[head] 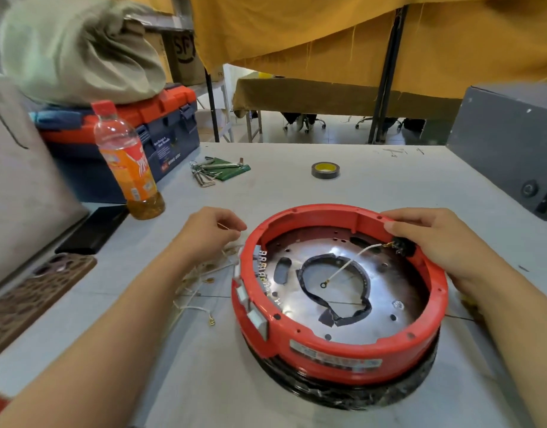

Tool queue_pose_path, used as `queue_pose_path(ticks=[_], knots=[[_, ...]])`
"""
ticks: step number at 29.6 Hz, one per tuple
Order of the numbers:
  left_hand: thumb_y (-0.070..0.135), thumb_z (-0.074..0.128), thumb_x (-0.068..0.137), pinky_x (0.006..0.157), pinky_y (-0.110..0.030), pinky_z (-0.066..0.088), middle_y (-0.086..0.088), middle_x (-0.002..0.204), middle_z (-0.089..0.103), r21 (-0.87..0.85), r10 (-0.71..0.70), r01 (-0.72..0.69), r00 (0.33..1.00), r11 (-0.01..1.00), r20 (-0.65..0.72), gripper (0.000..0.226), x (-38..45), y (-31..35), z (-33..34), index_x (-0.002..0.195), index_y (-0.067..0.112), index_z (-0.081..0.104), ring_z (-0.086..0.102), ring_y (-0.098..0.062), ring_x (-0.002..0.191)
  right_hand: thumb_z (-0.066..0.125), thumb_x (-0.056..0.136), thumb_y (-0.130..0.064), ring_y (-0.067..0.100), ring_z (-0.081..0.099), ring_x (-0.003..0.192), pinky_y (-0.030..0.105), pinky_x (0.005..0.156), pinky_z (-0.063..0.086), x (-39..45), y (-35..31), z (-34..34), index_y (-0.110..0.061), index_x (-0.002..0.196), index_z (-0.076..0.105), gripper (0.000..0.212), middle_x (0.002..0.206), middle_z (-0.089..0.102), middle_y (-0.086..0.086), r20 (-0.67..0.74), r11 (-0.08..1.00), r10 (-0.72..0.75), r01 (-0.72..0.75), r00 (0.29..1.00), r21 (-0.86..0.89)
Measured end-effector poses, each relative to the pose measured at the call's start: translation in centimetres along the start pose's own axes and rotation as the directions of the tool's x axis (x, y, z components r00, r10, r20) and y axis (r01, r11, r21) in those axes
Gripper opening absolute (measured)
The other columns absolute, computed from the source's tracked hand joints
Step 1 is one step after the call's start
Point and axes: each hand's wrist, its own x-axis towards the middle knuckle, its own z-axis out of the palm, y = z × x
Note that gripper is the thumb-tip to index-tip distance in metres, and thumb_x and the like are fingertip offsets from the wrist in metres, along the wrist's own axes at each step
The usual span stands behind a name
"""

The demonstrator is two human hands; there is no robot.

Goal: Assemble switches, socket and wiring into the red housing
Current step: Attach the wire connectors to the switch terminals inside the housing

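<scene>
Hands flanked the red housing lying on the grey table. The right hand gripped the far-right rim, thumb beside the black socket. The left hand, fingers curled, pinched loose white wires just left of the housing.

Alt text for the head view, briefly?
A person's right hand grips the rim of a round red housing on a table, while the left hand pinches loose white wires lying beside it.

bottle and toolbox crowd far-left
</scene>
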Motion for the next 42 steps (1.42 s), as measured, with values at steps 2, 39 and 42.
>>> queue_pose_path(ticks=[2,39,42], knots=[[0.01,0.066,0.082,0.059,-0.017,0.043,0.0,0.085,0.071,0.008,-0.005,0.005,1.0,1.0,-0.003,0.011,0.1,-0.8,0.5,0.086,0.018,0.073,0.062,-0.008,0.072,0.062,0.087,-0.01,0.023,0.069,0.091,0.044,0.095,0.05,0.0,-0.1,0.1,-0.019,0.095,0.074,0.017,0.09,0.075,0.002,-0.004,1.0,-0.001,0.001,1.0,0.014],[-0.004,0.048,0.091,0.072,-0.018,0.05,0.005,0.075,0.066,-0.649,0.254,-0.205,0.967,0.733,-0.018,0.026,-1.6,0.2,0.0,0.102,0.012,0.066,0.057,-0.008,0.068,0.059,0.089,-0.015,0.023,0.07,0.081,0.042,0.082,0.055,0.1,0.1,0.0,-0.024,0.092,0.075,0.018,0.085,0.075,0.002,0.019,1.0,0.011,-0.012,1.0,0.02],[0.001,0.046,0.093,0.071,-0.02,0.05,0.003,0.072,0.063,-0.682,0.239,-0.178,0.971,0.71,-0.005,0.021,-1.6,0.2,0.0,0.095,0.011,0.065,0.057,-0.009,0.068,0.06,0.089,-0.016,0.023,0.07,0.083,0.042,0.082,0.054,0.1,0.3,0.0,-0.024,0.091,0.075,0.017,0.085,0.075,0.0,0.014,1.0,0.011,-0.011,1.0,0.022]])
